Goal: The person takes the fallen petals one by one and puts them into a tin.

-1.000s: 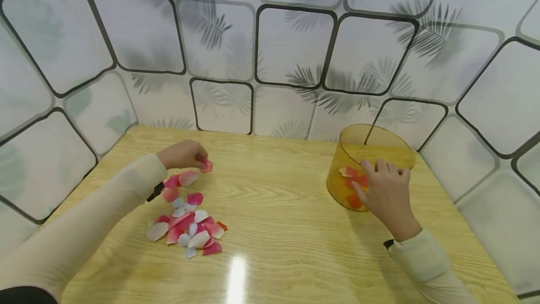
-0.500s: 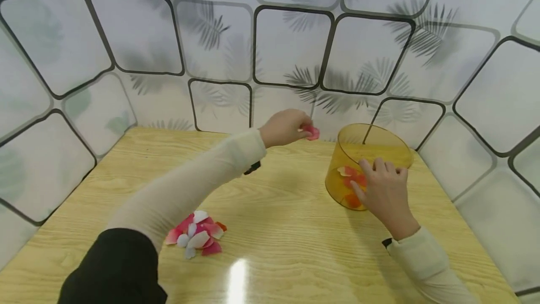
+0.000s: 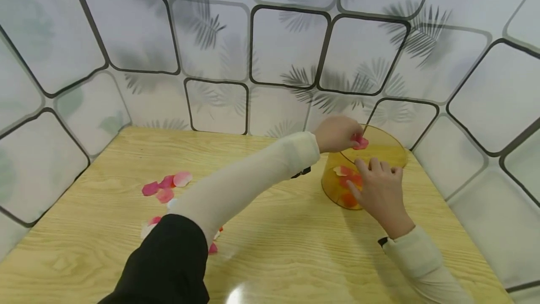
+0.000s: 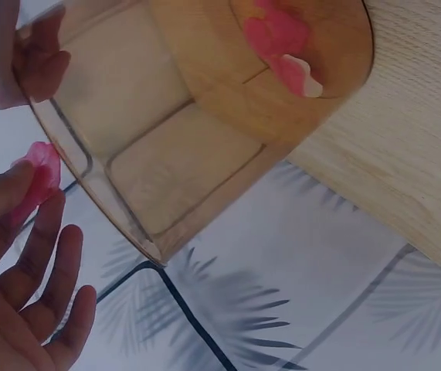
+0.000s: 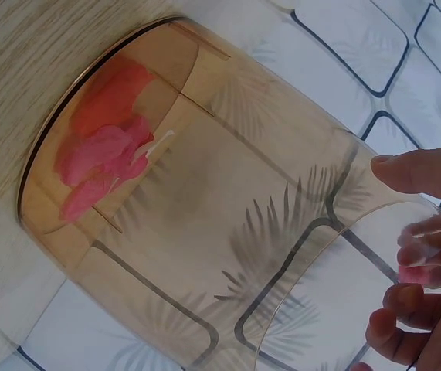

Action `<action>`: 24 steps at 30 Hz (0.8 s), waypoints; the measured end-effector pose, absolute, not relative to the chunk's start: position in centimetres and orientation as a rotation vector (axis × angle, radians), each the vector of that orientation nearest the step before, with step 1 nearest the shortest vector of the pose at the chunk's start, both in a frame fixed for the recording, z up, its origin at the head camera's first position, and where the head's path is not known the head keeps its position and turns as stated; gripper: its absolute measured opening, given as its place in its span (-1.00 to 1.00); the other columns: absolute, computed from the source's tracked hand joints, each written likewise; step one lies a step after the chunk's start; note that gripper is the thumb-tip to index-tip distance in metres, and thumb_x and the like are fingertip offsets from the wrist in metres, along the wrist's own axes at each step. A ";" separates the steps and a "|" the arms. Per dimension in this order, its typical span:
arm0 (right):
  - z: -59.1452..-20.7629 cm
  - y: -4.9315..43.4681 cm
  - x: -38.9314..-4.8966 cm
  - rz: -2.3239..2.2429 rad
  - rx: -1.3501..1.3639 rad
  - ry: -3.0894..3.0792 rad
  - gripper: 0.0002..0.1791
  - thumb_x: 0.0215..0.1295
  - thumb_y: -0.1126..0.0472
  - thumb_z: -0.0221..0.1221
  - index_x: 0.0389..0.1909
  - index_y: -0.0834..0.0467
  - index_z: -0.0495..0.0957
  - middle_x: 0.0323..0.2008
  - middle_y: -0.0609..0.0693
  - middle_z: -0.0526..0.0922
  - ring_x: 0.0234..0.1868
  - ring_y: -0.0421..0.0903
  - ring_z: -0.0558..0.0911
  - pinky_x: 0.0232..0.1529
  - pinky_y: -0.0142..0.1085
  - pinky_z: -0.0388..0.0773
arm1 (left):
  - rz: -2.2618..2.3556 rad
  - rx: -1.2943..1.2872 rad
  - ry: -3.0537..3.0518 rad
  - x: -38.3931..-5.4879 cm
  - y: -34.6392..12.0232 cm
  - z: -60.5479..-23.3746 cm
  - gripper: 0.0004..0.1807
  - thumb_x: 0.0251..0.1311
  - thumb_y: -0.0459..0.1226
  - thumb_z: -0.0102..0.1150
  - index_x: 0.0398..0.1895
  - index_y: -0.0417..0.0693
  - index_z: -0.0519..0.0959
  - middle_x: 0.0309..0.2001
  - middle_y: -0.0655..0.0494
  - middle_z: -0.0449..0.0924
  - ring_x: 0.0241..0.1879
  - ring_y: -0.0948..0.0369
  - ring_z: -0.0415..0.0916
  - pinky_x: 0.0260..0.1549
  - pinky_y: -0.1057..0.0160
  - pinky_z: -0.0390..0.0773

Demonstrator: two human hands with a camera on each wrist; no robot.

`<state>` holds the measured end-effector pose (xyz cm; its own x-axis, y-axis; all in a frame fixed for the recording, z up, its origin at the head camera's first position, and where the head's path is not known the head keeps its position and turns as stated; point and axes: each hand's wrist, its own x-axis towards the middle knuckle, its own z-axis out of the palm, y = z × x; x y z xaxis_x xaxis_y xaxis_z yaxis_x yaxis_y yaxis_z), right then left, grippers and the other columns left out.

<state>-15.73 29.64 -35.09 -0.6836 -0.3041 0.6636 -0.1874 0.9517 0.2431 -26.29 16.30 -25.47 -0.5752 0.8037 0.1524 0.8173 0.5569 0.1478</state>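
Head view: with my left hand (image 3: 337, 134) I pinch one small, thin, pink artificial-looking petal (image 3: 362, 143) between thumb and fingertips, right at the mouth of the see-through amber cylindrical container (image 5: 205, 178); whether the petal touches the rim I can't tell. My right hand (image 3: 379, 191) grips that rim, thumb outside the wall, other fingers curled over into the opening.

I judge the petal to be almost weightless, soft and easily creased, so a light pinch near its edge should do; squeezed hard, it might cling to the skin. The container looks stiff and smooth, perhaps slippery; glass or plastic I can't say, so I'd treat it as breakable and trust the rim as the best hold.

Inside, at the bottom, lie a few red and pink petals (image 5: 108, 154). It stands upright on the pale wood-grain surface (image 3: 274, 229), towards the far right. Over on the left are more loose pink and white petals (image 3: 166, 182), partly hidden by my cream and black sleeve (image 3: 249, 177). Pale cloth-like walls (image 3: 287, 50), printed with dark rounded squares and grey fern leaves, enclose the surface behind and at both sides.
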 end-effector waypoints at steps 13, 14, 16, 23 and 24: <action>-35.0 29.6 -15.7 -0.207 0.343 -2.356 -0.41 -0.20 -0.01 0.45 -0.19 0.20 0.45 -0.49 0.20 0.44 -0.49 0.20 0.47 -0.49 0.00 0.25 | -0.411 -1.452 -2.635 -25.9 12.1 -26.0 -0.77 0.30 -0.11 0.07 -0.07 0.06 0.58 -0.07 0.15 0.57 -0.10 0.27 0.49 -0.09 0.36 0.47; -35.1 29.5 -15.7 -0.205 0.343 -2.358 -0.41 -0.20 -0.01 0.44 -0.19 0.20 0.45 -0.50 0.20 0.44 -0.49 0.20 0.47 -0.49 0.00 0.25 | -0.432 -1.459 -2.612 -25.8 11.3 -26.1 -0.79 0.30 -0.13 0.08 -0.09 0.05 0.58 -0.08 0.14 0.58 -0.11 0.27 0.49 -0.09 0.35 0.47; -35.1 29.5 -15.8 -0.200 0.342 -2.359 -0.42 -0.20 -0.01 0.44 -0.20 0.20 0.45 -0.50 0.20 0.43 -0.49 0.20 0.47 -0.49 0.00 0.25 | -0.455 -1.472 -2.581 -25.6 9.6 -26.2 -0.80 0.30 -0.14 0.08 -0.11 0.04 0.59 -0.08 0.13 0.58 -0.12 0.26 0.49 -0.08 0.34 0.47; -35.1 29.5 -15.7 -0.199 0.338 -2.353 -0.44 -0.18 0.00 0.42 -0.23 0.21 0.44 -0.51 0.19 0.42 -0.52 0.20 0.44 -0.48 -0.02 0.22 | -0.419 -1.468 -2.631 -24.7 2.0 -26.7 -0.81 0.31 -0.17 0.07 -0.15 -0.01 0.61 -0.12 0.12 0.61 -0.08 0.20 0.52 -0.01 0.23 0.49; -35.1 29.5 -15.7 -0.198 0.338 -2.353 -0.45 -0.18 0.00 0.43 -0.23 0.22 0.44 -0.51 0.19 0.42 -0.52 0.20 0.44 -0.48 -0.03 0.21 | -0.414 -1.458 -2.650 -24.7 0.8 -26.9 -0.82 0.30 -0.18 0.08 -0.16 -0.02 0.61 -0.13 0.11 0.61 -0.09 0.19 0.53 -0.02 0.21 0.50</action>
<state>-15.68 29.53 -35.12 -0.6928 -0.2982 0.6566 -0.1845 0.9535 0.2383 -24.73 0.79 -26.88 -0.5408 0.8156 0.2059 0.8395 0.5080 0.1928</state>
